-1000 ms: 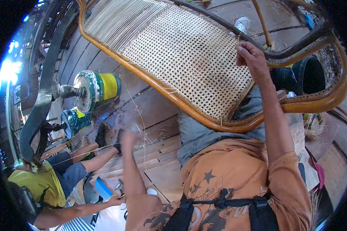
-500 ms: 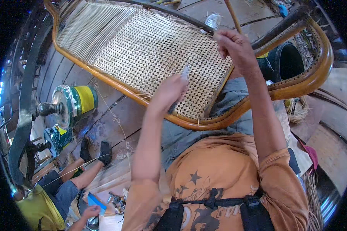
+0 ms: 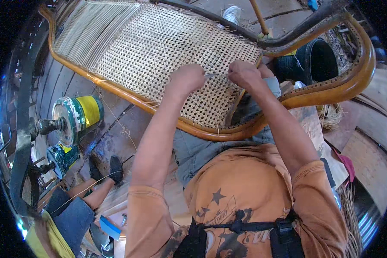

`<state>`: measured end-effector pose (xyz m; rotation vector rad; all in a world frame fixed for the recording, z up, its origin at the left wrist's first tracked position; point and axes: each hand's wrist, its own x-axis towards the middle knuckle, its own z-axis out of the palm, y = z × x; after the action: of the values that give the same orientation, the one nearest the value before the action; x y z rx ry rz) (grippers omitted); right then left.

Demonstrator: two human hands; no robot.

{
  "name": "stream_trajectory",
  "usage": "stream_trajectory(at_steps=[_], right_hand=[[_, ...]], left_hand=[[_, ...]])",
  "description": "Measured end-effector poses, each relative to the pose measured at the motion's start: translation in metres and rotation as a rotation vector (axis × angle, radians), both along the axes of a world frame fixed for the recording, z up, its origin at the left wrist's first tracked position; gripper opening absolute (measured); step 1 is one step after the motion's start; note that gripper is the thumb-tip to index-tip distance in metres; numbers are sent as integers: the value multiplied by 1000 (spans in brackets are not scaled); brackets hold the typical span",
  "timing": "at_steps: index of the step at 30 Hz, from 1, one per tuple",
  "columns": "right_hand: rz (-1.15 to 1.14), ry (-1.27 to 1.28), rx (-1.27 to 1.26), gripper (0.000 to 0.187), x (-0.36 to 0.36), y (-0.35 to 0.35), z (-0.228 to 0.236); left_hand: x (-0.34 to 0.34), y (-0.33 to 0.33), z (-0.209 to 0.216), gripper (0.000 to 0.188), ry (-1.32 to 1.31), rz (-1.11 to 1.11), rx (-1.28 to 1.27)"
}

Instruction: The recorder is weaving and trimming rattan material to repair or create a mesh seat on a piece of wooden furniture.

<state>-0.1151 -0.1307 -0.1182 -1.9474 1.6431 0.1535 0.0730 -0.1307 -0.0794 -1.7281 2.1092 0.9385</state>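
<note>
Woven cane webbing [image 3: 159,47] fills much of a curved wooden furniture frame [image 3: 245,134] that lies across my lap. Over the right part of the weave, my left hand [image 3: 187,79] is closed. From its fingers a thin pale pointed piece [image 3: 210,76] sticks out to the right; its kind is not clear. Facing it across a small gap, my right hand [image 3: 245,75] is closed in a pinch, and whatever it holds is too small to make out. At the far left, the weave gives way to parallel cane strands [image 3: 94,32].
Two green buckets, one with a yellow band [image 3: 89,110], stand to the left. A dark bucket [image 3: 311,62] lies beyond the frame's right end. Coiled cane [image 3: 331,117] rests below it. At lower left sits another person with dark footwear [image 3: 116,168] near a blue object [image 3: 110,228].
My right hand has come down and left from the frame's far rail toward my left hand. My left hand has shifted slightly up and left. The view has shifted a little.
</note>
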Motion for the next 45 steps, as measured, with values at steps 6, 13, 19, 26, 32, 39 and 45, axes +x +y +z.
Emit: stream_trajectory(at_steps=[6, 13, 19, 26, 32, 39, 45], right_hand=[[-81, -304, -66, 11, -22, 15, -5], [195, -19, -90, 21, -20, 5, -25], [130, -26, -32, 24, -11, 3, -18], [134, -32, -135, 19, -18, 12, -16], [-48, -74, -54, 19, -10, 26, -23], [112, 156, -434, 20, 12, 18, 14], [-119, -363, 7, 27, 17, 16, 6]], left_hand=[[-39, -17, 21, 27, -212, -185, 94], [-51, -20, 23, 23, -231, -339, -33], [-60, -21, 24, 24, -222, -429, -67], [-61, -16, 5, 25, -165, -353, -48], [-47, -26, -8, 27, -52, -177, 277], [7, -21, 23, 28, -220, -271, 25], [-3, -21, 36, 28, -233, -240, 47]])
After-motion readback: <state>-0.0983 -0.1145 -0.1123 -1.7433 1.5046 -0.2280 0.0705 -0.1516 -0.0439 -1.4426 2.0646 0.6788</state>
